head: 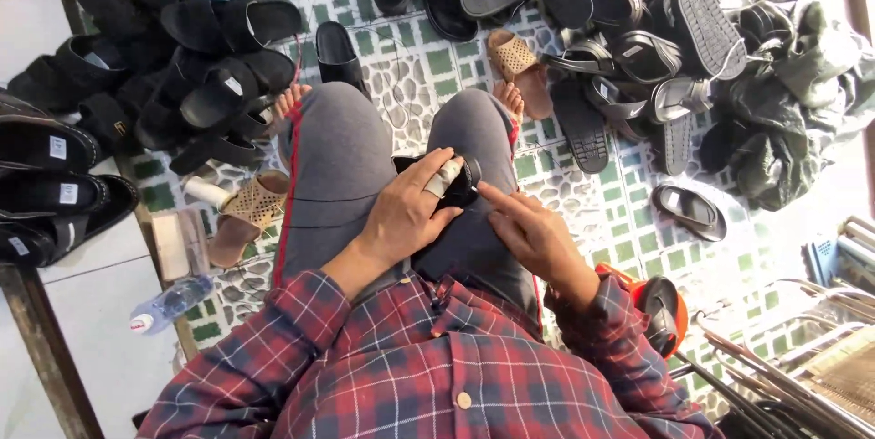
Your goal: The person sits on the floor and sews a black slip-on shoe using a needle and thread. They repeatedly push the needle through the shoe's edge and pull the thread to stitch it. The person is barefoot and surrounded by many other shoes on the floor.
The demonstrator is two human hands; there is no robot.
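1. Head view, work in hand: the person is sitting with a black sandal (447, 179) lying on the lap, between the knees of the grey trousers (333, 175).
2. The left hand (406, 216) is gripping the sandal from above; one finger is wearing a pale wrap.
3. The right hand (529, 229) is touching the sandal's near edge with fingers extended, not closed around it.
4. Progress, as a judgement: one sandal is being worked on; many black sandals (219, 65) and another pile (629, 47) are lying on the tiled floor (410, 74); which are finished cannot be told.
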